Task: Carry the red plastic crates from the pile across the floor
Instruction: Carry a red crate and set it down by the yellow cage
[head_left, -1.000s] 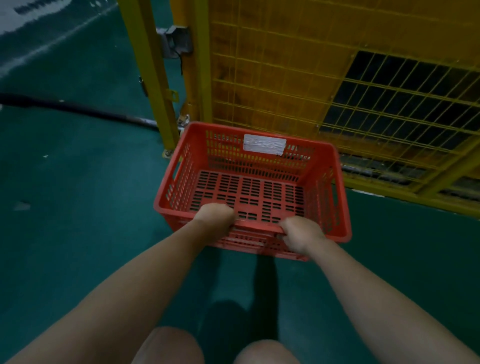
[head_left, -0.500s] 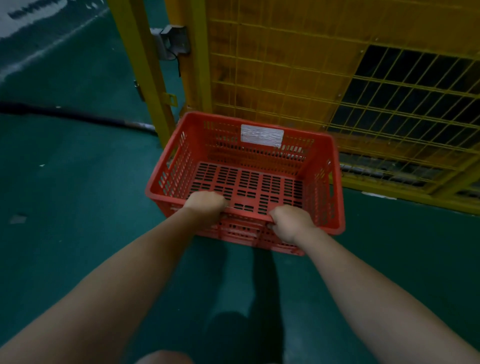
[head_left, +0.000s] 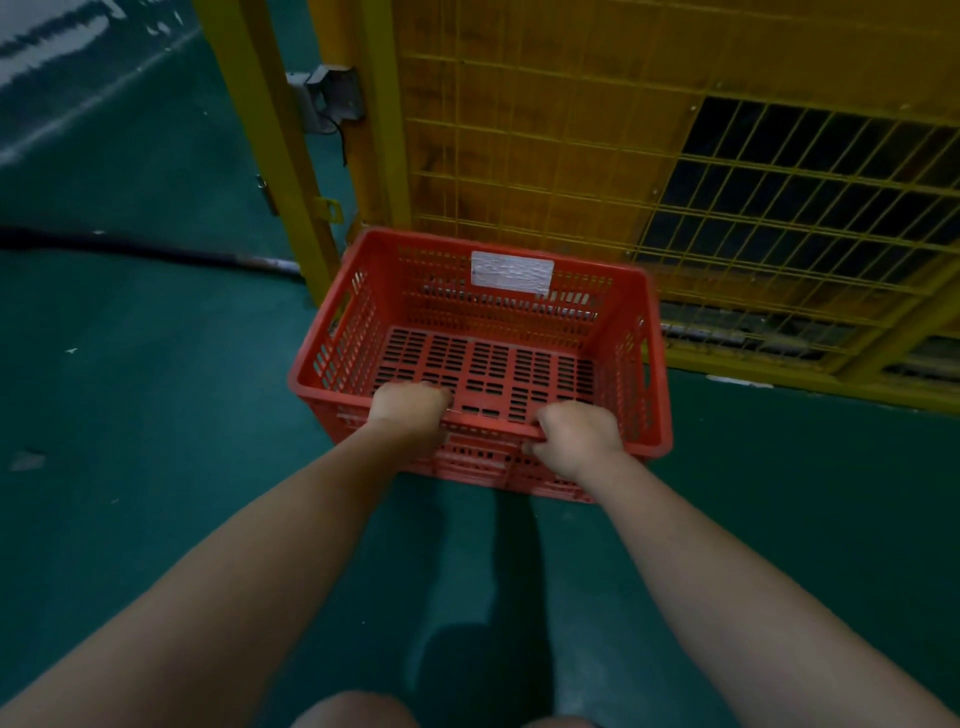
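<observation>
The person is holding the empty red crate (head_left: 483, 358) above the green floor (head_left: 130, 389), just beside the yellow mesh fence (head_left: 623, 182), the left hand (head_left: 408, 410) and right hand (head_left: 576, 439) both curling around its near rim, which is looking light, stiff and easy to grip.

Stretched well forward, the left hand (head_left: 410, 408) and right hand (head_left: 576, 435) each curl over the near rim of the red slotted plastic crate (head_left: 519, 312), knuckles up.

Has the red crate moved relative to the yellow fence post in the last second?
Yes. The red crate now sits higher against the base of the yellow fence post than before. It was either carried forward toward the fence or lifted; one view can't separate these.
</observation>
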